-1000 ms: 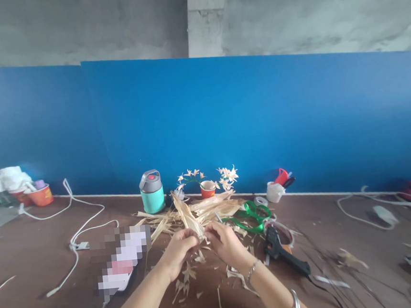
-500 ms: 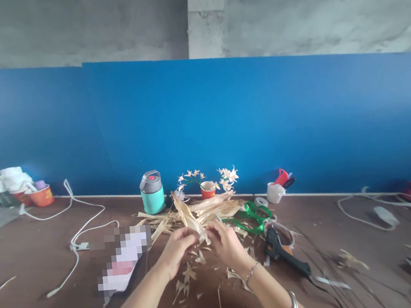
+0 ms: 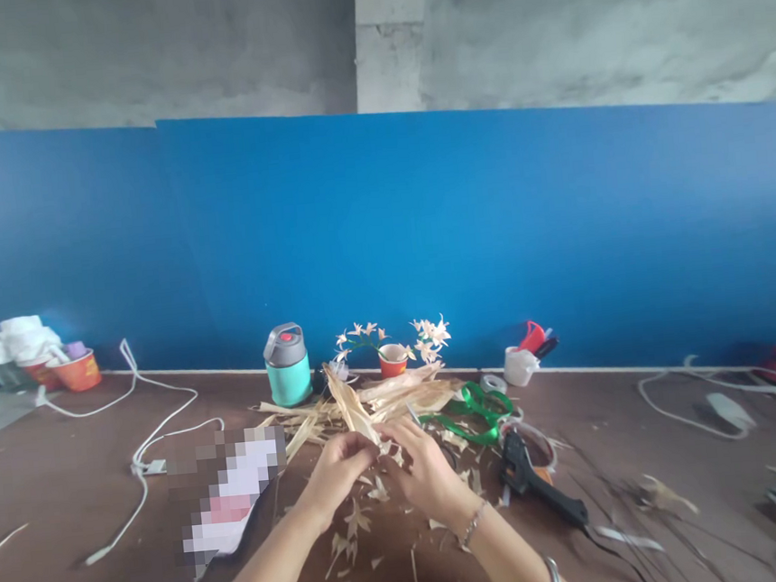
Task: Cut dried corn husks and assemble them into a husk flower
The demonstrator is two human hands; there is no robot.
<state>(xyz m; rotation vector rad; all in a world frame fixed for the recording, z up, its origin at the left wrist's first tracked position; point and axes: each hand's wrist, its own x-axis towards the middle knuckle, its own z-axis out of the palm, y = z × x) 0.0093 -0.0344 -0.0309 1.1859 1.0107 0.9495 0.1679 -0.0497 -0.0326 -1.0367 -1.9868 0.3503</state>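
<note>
A pale dried corn husk point(image 3: 350, 403) rises from between my two hands, its broad end leaning up and to the left. My left hand point(image 3: 340, 472) pinches its lower end between thumb and fingers. My right hand point(image 3: 421, 469) meets it there, fingertips closed on the same end; the exact grip is partly hidden. A thin grey tip point(image 3: 412, 412) and a dark loop point(image 3: 450, 457) show around the right hand, and I cannot tell whether it holds them. Small star-shaped husk pieces point(image 3: 357, 518) lie scattered below the hands.
Behind are a husk pile point(image 3: 411, 396), a red cup point(image 3: 392, 360) by husk flowers point(image 3: 436, 332), and a teal flask point(image 3: 290, 377). Green ribbon point(image 3: 483, 405) and a black glue gun point(image 3: 545, 486) lie right. A blurred phone-like object point(image 3: 236, 499) and white cables point(image 3: 167, 401) lie left.
My right hand has shifted slightly left and its fingers now reach over the husk's lower end, closer to my left hand. The left hand keeps its hold, almost still.
</note>
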